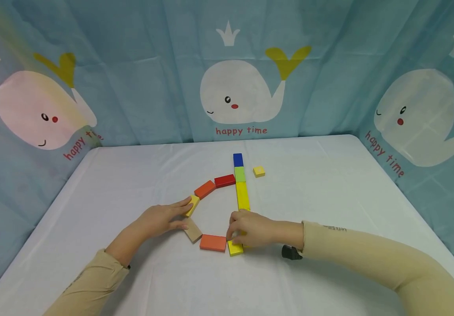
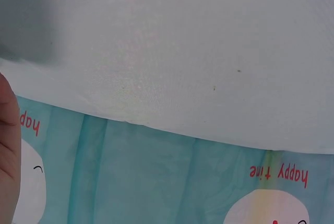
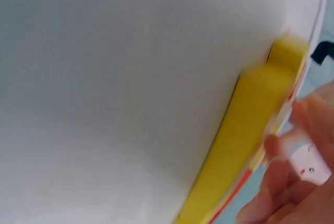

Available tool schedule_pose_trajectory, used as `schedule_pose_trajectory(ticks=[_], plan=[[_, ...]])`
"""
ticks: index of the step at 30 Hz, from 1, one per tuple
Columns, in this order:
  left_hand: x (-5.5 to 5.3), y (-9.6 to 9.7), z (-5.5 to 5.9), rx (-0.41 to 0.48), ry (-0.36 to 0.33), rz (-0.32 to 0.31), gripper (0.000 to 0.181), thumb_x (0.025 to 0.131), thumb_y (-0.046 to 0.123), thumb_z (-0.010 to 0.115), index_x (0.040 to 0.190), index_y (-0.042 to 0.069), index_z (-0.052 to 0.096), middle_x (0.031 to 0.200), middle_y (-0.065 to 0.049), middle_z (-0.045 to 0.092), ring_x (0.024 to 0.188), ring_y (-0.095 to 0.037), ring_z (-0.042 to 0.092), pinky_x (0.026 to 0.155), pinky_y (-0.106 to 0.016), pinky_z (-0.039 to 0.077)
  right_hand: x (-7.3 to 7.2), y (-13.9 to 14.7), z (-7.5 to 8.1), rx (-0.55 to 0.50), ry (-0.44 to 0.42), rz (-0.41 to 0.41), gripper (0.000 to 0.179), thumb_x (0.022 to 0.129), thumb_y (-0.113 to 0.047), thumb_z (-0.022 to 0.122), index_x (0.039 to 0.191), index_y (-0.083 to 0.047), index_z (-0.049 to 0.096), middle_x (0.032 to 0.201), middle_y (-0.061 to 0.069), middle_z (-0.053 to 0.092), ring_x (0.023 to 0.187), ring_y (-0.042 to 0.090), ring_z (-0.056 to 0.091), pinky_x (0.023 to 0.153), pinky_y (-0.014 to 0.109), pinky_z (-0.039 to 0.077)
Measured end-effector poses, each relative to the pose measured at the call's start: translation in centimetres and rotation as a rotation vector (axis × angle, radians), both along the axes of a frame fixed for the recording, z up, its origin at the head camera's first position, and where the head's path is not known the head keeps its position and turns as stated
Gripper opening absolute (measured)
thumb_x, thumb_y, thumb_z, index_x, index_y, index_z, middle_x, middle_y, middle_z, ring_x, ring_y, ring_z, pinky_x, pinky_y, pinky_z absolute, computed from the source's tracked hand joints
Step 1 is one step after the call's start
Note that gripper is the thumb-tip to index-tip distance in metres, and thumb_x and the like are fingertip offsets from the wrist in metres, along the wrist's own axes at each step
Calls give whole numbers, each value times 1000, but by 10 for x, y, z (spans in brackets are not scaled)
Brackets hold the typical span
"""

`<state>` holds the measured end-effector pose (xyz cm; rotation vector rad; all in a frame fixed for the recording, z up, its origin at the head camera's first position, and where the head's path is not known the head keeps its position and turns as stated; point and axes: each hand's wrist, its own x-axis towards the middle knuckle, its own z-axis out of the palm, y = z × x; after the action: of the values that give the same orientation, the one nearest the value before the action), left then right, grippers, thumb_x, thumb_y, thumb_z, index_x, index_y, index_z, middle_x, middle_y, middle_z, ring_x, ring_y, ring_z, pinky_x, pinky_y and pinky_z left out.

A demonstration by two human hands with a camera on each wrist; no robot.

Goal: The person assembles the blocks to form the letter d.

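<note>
Near the table's middle, colored wooden blocks form a straight column with a curved row bowing out on its left. My left hand point(image 1: 161, 219) lies over the curve, its fingers on a pale yellow block point(image 1: 193, 203) and its thumb at a plain wood block point(image 1: 192, 231). With bent fingers, my right hand point(image 1: 252, 229) grips the yellow block point(image 1: 236, 249) at the column's near end and covers part of the column. In the right wrist view, the curled fingers point(image 3: 276, 174) are beside the long yellow row point(image 3: 237, 130). The left wrist view catches only that hand's edge point(image 2: 8, 151).
Up the column stand yellow point(image 1: 243, 196), light green point(image 1: 239, 174) and blue point(image 1: 238, 159) blocks. The curve includes red point(image 1: 225, 181), orange point(image 1: 205, 189) and orange-red point(image 1: 213, 243) blocks. A loose pale yellow block point(image 1: 258, 171) lies right of the column. A whale-print curtain point(image 1: 179, 101) borders the white table point(image 1: 310, 184).
</note>
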<state>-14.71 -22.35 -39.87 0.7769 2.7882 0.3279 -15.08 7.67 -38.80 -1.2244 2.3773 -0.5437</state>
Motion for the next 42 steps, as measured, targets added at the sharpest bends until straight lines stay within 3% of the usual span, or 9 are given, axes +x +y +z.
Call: schedule_pose_trajectory(ticks=[5, 10, 13, 18, 25, 33, 37, 42], plan=[[0, -1, 0, -1, 1, 5, 69, 89, 43, 66, 145, 9, 46, 153, -8, 37, 126, -32, 51, 95, -51, 45, -7, -4, 1, 19, 93, 108, 35, 94, -2, 56, 118, -22, 71, 101, -3, 56, 93, 10, 46, 76, 17, 41], [-1, -1, -1, -6, -5, 10, 69, 89, 44, 66, 145, 9, 46, 154, -8, 36, 125, -32, 52, 94, -52, 45, -5, -10, 0, 136, 293, 252, 49, 92, -3, 60, 132, -33, 62, 112, -3, 56, 96, 11, 44, 76, 14, 36], [0, 0, 0, -3, -14, 16, 69, 89, 45, 65, 146, 10, 45, 154, -7, 35, 126, -32, 51, 95, -52, 44, -3, -11, -1, 186, 355, 287, 54, 89, -4, 64, 134, -34, 60, 110, -4, 56, 94, 10, 42, 74, 15, 33], [1, 0, -1, -3, -5, 12, 70, 89, 46, 65, 145, 10, 46, 154, -7, 35, 126, -32, 51, 95, -52, 44, 2, -7, -2, 169, 327, 265, 54, 88, -1, 63, 132, -31, 62, 107, -5, 56, 91, 9, 41, 73, 15, 32], [1, -2, -1, 0, 4, 9, 69, 89, 43, 66, 145, 9, 46, 154, -8, 36, 126, -32, 51, 95, -51, 44, 5, -8, -1, 113, 354, 293, 44, 90, -3, 62, 129, -23, 66, 108, -3, 60, 87, 10, 43, 71, 14, 33], [1, -3, -3, 1, 4, 11, 69, 89, 43, 66, 145, 9, 45, 154, -7, 36, 127, -32, 51, 96, -51, 44, 6, -9, 0, 134, 335, 293, 42, 92, -5, 62, 130, -23, 65, 113, -4, 61, 90, 9, 44, 74, 15, 33], [1, -3, -3, -1, 1, 13, 70, 89, 44, 66, 145, 9, 45, 154, -8, 35, 127, -31, 51, 95, -50, 45, 3, -13, 2, 138, 303, 284, 47, 92, -3, 59, 136, -21, 59, 126, -4, 59, 105, 12, 47, 86, 19, 39], [0, -2, -3, 6, 8, 15, 70, 89, 45, 65, 145, 9, 46, 153, -8, 36, 126, -31, 51, 95, -50, 45, 1, -22, 7, 195, 284, 323, 54, 94, 0, 52, 144, -20, 50, 144, -8, 48, 129, 16, 41, 105, 37, 36]])
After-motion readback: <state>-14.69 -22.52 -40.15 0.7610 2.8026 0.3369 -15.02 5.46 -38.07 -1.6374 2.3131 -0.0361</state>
